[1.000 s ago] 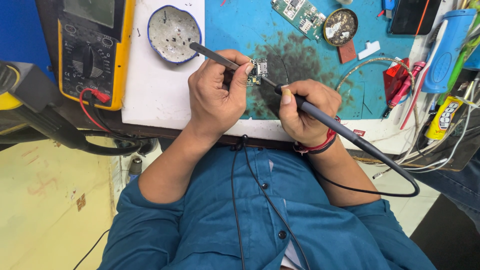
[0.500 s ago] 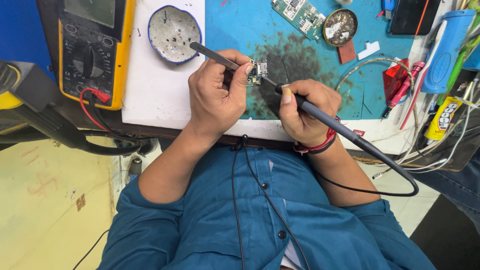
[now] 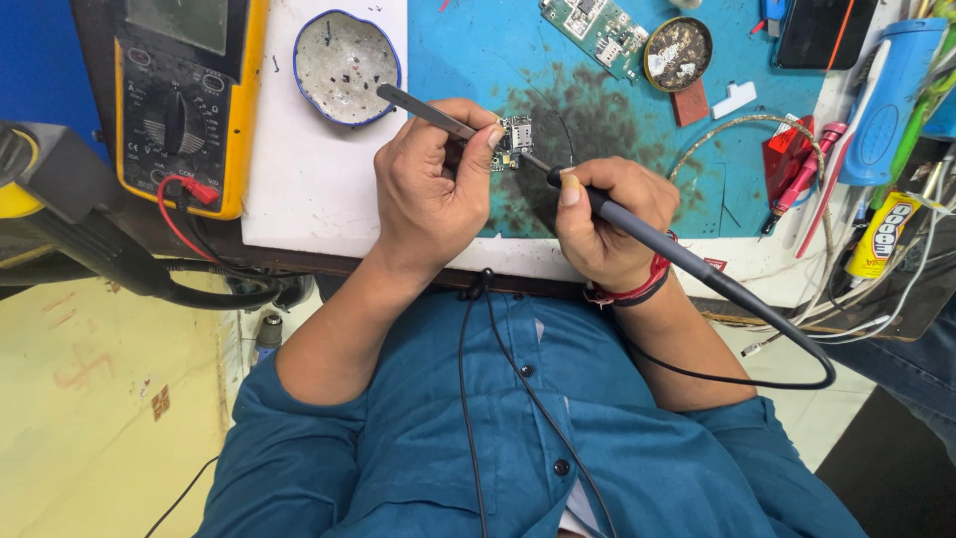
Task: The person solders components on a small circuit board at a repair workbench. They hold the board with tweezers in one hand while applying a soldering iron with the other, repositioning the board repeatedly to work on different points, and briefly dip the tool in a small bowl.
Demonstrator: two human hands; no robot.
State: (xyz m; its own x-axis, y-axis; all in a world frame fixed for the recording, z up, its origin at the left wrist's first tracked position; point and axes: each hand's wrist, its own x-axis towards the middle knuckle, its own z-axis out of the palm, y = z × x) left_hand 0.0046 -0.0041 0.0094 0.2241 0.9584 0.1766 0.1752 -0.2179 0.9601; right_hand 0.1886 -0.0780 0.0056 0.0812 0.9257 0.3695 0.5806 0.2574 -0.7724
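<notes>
My left hand [image 3: 430,194] grips metal tweezers [image 3: 423,112], whose tips meet a small circuit board [image 3: 515,139] lying on the blue mat [image 3: 478,60]. My right hand [image 3: 602,219] holds a black soldering iron [image 3: 677,257] like a pen. Its tip touches the small board from the right. The iron's black cord loops off to the right, below the table edge. Both hands rest close together at the mat's front edge.
A yellow multimeter [image 3: 184,100] with red lead sits at the left. A blue-rimmed white dish [image 3: 347,65] lies on the white board behind my left hand. Farther back are a green circuit board [image 3: 597,35] and a round tin [image 3: 677,52]. Tools, tubes and wires crowd the right side.
</notes>
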